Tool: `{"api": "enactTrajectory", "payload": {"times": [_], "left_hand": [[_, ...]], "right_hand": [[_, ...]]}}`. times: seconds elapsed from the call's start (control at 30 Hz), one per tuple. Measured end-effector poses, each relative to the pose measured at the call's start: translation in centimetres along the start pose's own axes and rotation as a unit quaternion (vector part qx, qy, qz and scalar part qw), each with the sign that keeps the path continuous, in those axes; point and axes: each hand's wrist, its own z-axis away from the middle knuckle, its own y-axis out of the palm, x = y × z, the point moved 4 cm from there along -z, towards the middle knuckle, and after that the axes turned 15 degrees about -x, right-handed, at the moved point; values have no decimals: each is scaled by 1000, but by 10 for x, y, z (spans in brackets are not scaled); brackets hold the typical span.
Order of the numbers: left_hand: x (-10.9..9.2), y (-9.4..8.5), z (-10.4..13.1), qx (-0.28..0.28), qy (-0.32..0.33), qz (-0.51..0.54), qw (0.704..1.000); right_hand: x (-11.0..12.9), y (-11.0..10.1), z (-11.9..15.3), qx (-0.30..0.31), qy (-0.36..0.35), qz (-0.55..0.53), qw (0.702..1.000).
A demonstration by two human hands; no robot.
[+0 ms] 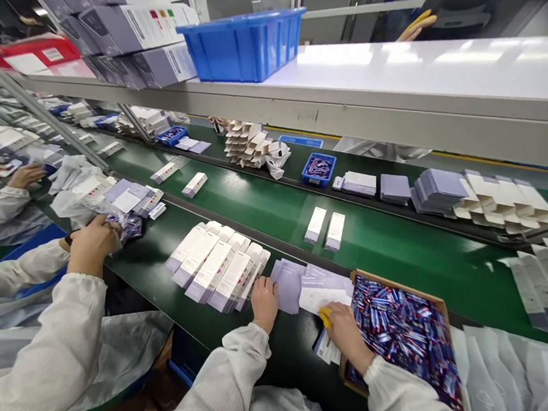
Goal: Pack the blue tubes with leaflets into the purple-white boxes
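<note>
My left hand (265, 302) rests at the right end of a row of white and lilac boxes (219, 261), fingers curled on the nearest one. To its right lie lilac cards (288, 284) and a fanned stack of printed leaflets (323, 287). My right hand (347, 335), with yellow covers on its fingertips (325, 317), is at the leaflets' lower edge; whether it grips one is unclear. Beside that hand is a cardboard tray (403, 335) full of small blue and red packets. Small white items (327, 348) lie partly under my right hand.
A green conveyor (254, 201) carries white boxes (335, 231) beyond the bench. Plastic bags (518, 363) lie right of the tray. Co-workers' hands (92, 244) work at the left. A shelf (387, 74) with a blue bin (245, 45) crosses above.
</note>
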Motion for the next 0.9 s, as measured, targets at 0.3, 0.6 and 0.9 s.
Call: {"api": "enactTrajectory", "payload": {"times": [0.3,0.6,0.9], "left_hand": [[-14,-39,36,118,-117,254,953],[-32,-55,69,208,-335,524,754],[4,-70,60,202,-391,497,748]], "right_hand": [[79,-80,5,-224,-122,-72,964],[135,-62,32,-131,-170,-79,973],[50,-53,71,-21,112,74,991]]}}
